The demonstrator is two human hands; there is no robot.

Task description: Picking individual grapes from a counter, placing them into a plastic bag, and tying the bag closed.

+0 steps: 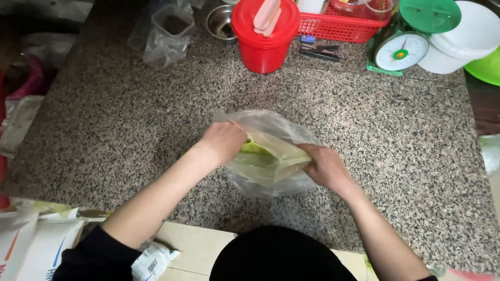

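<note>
Both hands close on one thing. The left hand has its fingers curled shut over the upper left edge of a thin, clear plastic bag, and the right hand pinches the lower right end of the same bag, fingers folded tight against the film. Each grip is fully closed on plastic; no open fingers show.

Inside the bag lies a pale yellow-green, flat, folded bundle, perhaps film or sheets; exactly what it is cannot be told through the crinkled plastic. Its long axis runs on a slant from the left hand down toward the right hand, so the bundle sits directly between the two grips, touching both. The hands are about equally near it, with the left slightly farther from the body.

The bag rests on a speckled grey granite worktop, near its middle and just ahead of the person.

Well apart, along the far edge, stand a red plastic bucket with a red lid, a red slotted plastic basket, a green kitchen scale with a round white dial and a white plastic bowl. To the far left sits a clear plastic container wrapped in a clear bag, and beside the bucket a small metal bowl.
</note>
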